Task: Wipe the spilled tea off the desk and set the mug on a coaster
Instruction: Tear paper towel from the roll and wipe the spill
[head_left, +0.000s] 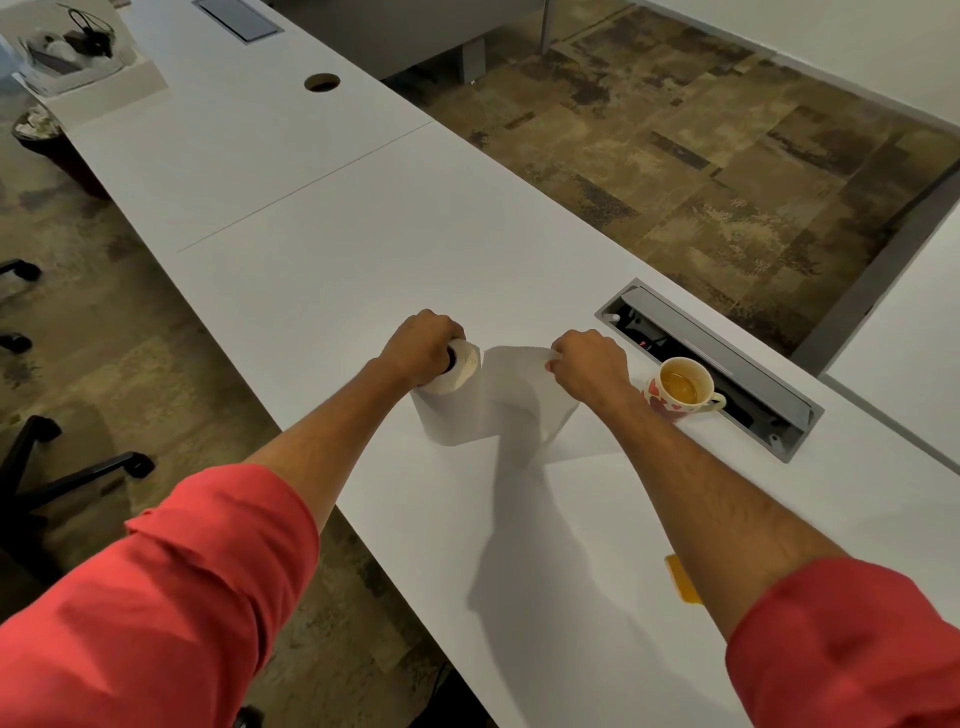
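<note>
A white paper towel roll (451, 410) stands upright on the white desk (322, 249). My left hand (423, 345) grips the roll's top. My right hand (589, 364) pinches the upper edge of a loose sheet (524, 400) pulled out from the roll to the right. Just right of that hand stands a cream mug with red hearts (680, 387), part full of amber tea, its handle pointing right. A yellow flat piece (681, 579), perhaps a coaster, lies near the desk's front, half hidden by my right forearm. No spill is visible.
An open grey cable tray (727, 364) is sunk into the desk right behind the mug. Farther back are a round cable hole (322, 82) and a second tray lid (238, 20). Black chair bases (57, 467) stand on the floor at left.
</note>
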